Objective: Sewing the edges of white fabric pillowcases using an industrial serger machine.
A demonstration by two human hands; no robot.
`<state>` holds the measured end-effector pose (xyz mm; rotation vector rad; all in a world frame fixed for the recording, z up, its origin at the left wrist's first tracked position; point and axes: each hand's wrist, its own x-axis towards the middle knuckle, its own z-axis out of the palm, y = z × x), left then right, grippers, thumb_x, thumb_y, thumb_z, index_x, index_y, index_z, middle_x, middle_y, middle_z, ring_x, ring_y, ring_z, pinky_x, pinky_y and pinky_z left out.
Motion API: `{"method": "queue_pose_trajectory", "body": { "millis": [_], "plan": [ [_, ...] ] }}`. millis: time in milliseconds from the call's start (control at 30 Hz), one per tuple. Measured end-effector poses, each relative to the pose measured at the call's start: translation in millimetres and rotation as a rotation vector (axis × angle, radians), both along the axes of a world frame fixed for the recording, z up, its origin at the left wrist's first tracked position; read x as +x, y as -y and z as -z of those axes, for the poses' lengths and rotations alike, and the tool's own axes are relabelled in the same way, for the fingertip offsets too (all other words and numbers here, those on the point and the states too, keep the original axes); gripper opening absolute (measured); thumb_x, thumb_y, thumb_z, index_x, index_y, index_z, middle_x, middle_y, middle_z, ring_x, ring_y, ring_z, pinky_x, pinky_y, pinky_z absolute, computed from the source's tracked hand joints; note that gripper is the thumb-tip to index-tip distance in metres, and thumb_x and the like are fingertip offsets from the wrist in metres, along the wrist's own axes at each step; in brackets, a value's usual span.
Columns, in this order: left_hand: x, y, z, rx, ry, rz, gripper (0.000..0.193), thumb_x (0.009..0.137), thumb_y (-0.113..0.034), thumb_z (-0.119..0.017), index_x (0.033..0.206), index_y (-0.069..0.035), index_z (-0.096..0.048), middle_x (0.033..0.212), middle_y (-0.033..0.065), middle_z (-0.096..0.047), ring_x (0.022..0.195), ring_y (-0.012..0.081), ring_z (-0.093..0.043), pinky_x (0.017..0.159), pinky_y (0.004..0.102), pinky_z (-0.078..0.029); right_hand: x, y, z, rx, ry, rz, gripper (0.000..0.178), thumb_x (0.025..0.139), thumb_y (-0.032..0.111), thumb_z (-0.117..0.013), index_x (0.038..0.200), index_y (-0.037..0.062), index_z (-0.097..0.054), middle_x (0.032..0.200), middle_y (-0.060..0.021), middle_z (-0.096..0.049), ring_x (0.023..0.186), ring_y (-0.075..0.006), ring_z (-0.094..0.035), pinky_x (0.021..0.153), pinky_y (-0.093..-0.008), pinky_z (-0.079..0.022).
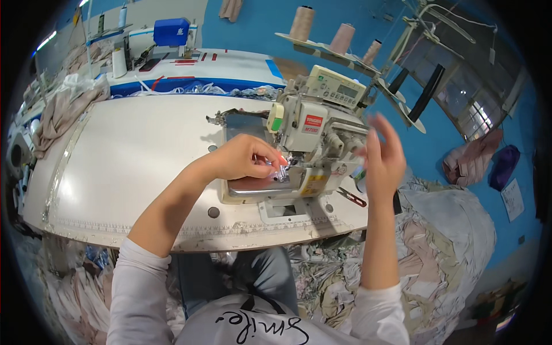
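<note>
Desk [144, 155] carries a sewing machine [294, 123], right of centre: probably heavy, rigid; best gripped low on its body, clear of the needle area [294, 160]. Front faces the person; control panel [335, 90] long axis runs left-right, dropping rightward. Right hand [384, 164] raised at machine's right, blurred, can't tell grip. Left hand [244, 158] bunched at needle area, contents unclear. Snips [353, 198] on desk, machine's right.

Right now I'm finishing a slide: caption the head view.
Left hand at a sewing machine, right hand raised beside it, thread cones behind.
</note>
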<state>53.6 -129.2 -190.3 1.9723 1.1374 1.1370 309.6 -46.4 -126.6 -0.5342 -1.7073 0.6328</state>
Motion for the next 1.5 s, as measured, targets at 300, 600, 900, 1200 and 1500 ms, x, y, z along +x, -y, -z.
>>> {"method": "queue_pose_trajectory", "body": {
  "millis": [300,600,900,1200,1500],
  "plan": [
    [-1,-2,1,-0.164,0.020,-0.068,0.017,0.077,-0.012,-0.066,0.090,-0.001,-0.069,0.081,0.0058,-0.068,0.074,0.0113,-0.060,0.070,0.0241,-0.048,-46,-26,-47,-0.416,0.073,-0.179,0.038,0.093,0.024,-0.057,0.120,-0.0023,-0.053,0.103,-0.0083,-0.061,0.069,-0.0102,-0.059,0.052,-0.0209,-0.044],
    [-8,-3,5,-0.167,0.030,-0.067,0.017,0.079,-0.015,-0.065,0.091,-0.003,-0.069,0.082,0.0050,-0.068,0.074,0.0109,-0.060,0.071,0.0247,-0.048,-20,9,0,0.535,0.681,0.393,0.038,0.065,0.008,-0.074,0.100,0.0095,-0.060,0.091,-0.0016,-0.062,0.073,-0.0190,-0.056,0.073,-0.0329,-0.040],
    [-6,0,2,-0.156,0.007,-0.095,0.013,0.082,-0.010,-0.064,0.089,0.000,-0.067,0.082,0.0038,-0.067,0.075,0.0079,-0.060,0.070,0.0222,-0.048,-30,-7,5,0.610,0.713,0.398,0.047,0.062,0.003,-0.073,0.105,0.0066,-0.054,0.089,-0.0053,-0.062,0.085,-0.0228,-0.056,0.078,-0.0354,-0.038],
    [-44,21,3,-0.221,0.595,-0.058,0.019,0.088,-0.014,-0.059,0.099,0.001,-0.061,0.098,0.0109,-0.066,0.088,0.0141,-0.062,0.079,0.0240,-0.049,-29,-7,3,0.523,0.683,0.379,0.050,0.061,0.005,-0.074,0.104,0.0055,-0.049,0.089,-0.0081,-0.061,0.085,-0.0278,-0.054,0.078,-0.0372,-0.041],
    [-269,202,64,0.369,1.456,-0.091,0.029,0.094,-0.008,-0.048,0.117,0.010,-0.050,0.127,0.0182,-0.051,0.127,0.0256,-0.041,0.113,0.0333,-0.029,-30,-8,5,0.484,0.669,0.384,0.053,0.061,0.004,-0.075,0.106,0.0064,-0.048,0.090,-0.0080,-0.061,0.087,-0.0297,-0.053,0.078,-0.0391,-0.042]
  ]
}}
